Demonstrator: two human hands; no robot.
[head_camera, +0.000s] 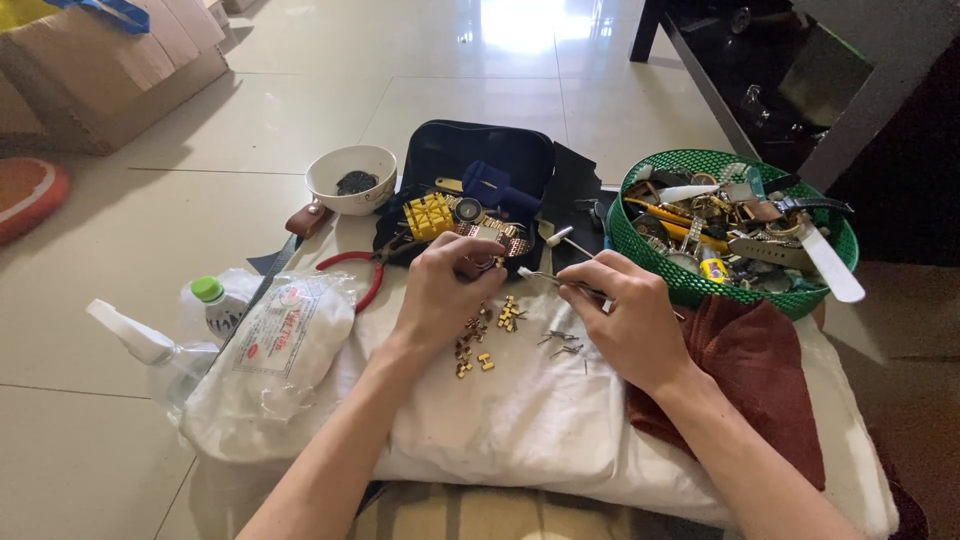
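Note:
My left hand pinches a small metal watch part between its fingertips, above a white cloth. My right hand holds slim metal tweezers whose tips point left toward that part. Loose gold watch-band links and thin steel pins lie scattered on the cloth just below both hands.
An open black tool case with a yellow block and a blue tool lies behind the hands. Red-handled pliers, a white bowl, a green mesh basket of watches, a dark red cloth, a plastic packet and bottles surround the work area.

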